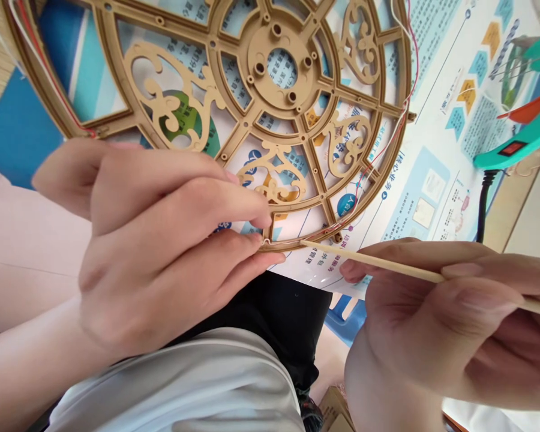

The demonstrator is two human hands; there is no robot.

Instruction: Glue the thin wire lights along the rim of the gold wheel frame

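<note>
A round tan plastic frame (234, 78) with ornate scroll cut-outs and a hub with holes lies tilted before me. Thin red and white wires (402, 114) run along its rim. My left hand (162, 240) is closed, its fingertips pinching the frame's lower rim where a small wire end shows. In my right hand (436, 330), also closed, is a thin wooden stick (387, 267), gripped like a pen. The stick's tip touches the rim just right of my left fingertips.
A printed poster (436, 150) with blue and yellow graphics lies under the frame. A teal glue gun (522, 129) with a black cord (482, 204) rests at the upper right. My lap in white and black clothing is below.
</note>
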